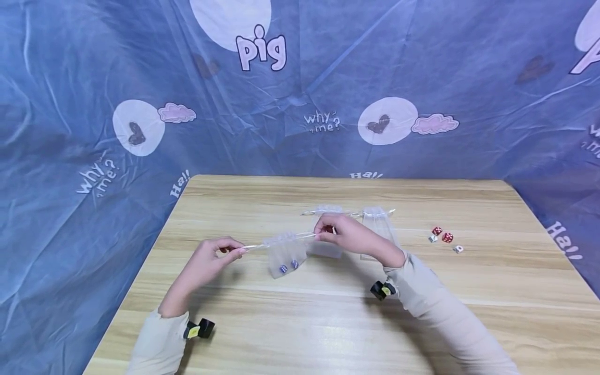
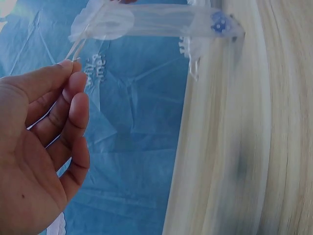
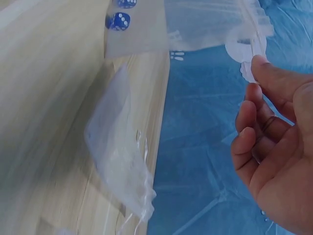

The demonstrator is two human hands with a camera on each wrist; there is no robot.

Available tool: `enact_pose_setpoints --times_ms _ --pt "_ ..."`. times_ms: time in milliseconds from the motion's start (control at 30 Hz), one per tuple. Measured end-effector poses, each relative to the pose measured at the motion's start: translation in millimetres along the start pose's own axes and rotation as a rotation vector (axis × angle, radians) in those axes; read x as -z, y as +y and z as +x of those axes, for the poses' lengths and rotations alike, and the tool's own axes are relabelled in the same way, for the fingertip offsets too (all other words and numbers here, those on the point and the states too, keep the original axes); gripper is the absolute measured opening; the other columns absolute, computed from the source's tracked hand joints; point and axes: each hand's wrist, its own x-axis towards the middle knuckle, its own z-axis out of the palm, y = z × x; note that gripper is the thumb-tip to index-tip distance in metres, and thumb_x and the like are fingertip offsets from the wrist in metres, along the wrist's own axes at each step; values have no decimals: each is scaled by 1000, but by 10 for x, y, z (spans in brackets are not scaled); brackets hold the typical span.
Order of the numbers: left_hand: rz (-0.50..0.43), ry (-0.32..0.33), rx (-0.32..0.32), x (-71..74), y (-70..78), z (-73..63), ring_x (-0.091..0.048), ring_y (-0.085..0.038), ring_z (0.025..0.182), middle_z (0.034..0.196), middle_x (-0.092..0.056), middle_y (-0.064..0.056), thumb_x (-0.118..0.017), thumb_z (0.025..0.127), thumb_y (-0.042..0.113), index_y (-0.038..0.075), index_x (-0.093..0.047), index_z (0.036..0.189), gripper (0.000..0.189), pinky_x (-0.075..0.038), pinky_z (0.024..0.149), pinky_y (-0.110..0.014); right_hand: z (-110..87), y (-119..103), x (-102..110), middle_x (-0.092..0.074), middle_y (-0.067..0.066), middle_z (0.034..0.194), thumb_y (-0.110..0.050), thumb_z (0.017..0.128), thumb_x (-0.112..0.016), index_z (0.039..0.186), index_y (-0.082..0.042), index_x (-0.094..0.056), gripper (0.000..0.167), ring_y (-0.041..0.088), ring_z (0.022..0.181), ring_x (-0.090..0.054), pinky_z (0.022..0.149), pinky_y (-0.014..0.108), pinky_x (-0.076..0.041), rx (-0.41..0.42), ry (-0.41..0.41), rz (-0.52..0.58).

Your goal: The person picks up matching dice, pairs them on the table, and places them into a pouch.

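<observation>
A sheer white drawstring pouch (image 1: 283, 252) hangs above the table between both hands, its top gathered. Two blue dice (image 1: 288, 266) with white dots lie at its bottom; the right wrist view shows these blue dice (image 3: 118, 21) through the mesh. My left hand (image 1: 213, 260) pinches the drawstring's left end between thumb and forefinger, as the left wrist view of the hand (image 2: 49, 117) confirms. On the other side, my right hand (image 1: 347, 234) pinches the right end of the string. Both strings are stretched outward.
Behind the right hand lie two more sheer pouches, one (image 1: 328, 250) partly covered and another (image 1: 377, 224) to its right. Red dice (image 1: 447, 237) and white dice (image 1: 458, 249) sit farther right on the wooden table (image 1: 290, 333). A blue printed cloth (image 1: 300, 146) hangs behind.
</observation>
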Motion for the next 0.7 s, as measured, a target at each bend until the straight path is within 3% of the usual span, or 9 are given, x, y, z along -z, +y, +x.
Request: enact_pose_setpoints --times_ms 467,600,700 --pt "39 59 -33 94 -141 -82 -52 1 69 72 -67 6 -69 87 8 10 -74 85 6 -44 68 -22 -140 207 86 -62 -4 83 -18 91 -65 91 -9 -67 9 7 72 -49 66 23 -44 -24 4 -9" --pt "21 49 -36 95 -168 -104 -52 1 69 74 -68 4 -69 87 9 10 -74 85 6 -44 68 -22 -160 259 66 -64 -3 84 -16 91 -66 91 -9 -67 8 6 74 -49 67 23 -44 -5 11 -15" --pt "-18 3 0 78 -184 -115 -53 0 73 78 -69 4 -69 88 10 9 -73 86 5 -45 71 -24 -161 271 40 -64 -2 84 -13 90 -66 91 -8 -67 5 6 78 -52 71 23 -47 -10 3 9"
